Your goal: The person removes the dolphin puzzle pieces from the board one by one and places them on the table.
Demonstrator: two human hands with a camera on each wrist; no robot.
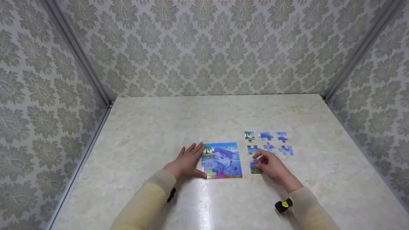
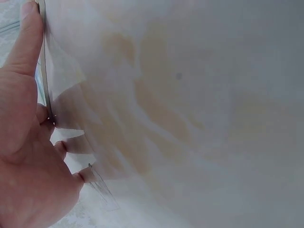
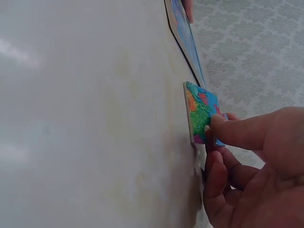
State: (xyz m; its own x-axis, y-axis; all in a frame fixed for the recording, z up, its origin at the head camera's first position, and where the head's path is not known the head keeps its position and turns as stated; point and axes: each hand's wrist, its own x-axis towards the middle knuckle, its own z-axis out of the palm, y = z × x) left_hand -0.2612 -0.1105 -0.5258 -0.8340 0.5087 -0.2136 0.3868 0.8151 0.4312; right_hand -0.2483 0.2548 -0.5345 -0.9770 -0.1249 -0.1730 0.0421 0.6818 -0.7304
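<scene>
A square dolphin puzzle board lies flat on the table, showing a palm tree, water and coral. Along its left edge rests my left hand, fingers extended and thumb spread toward the near corner. To the right of the board, my right hand pinches a puzzle piece between thumb and fingers. That piece carries green, orange and red coral on blue, and the right wrist view shows it tilted close to the tabletop. Part of it is hidden by the thumb.
Beyond the right hand lie several loose puzzle pieces in two rows, among them a palm-tree piece and a blue dolphin piece. Patterned wall panels enclose the pale marbled table at the back and sides.
</scene>
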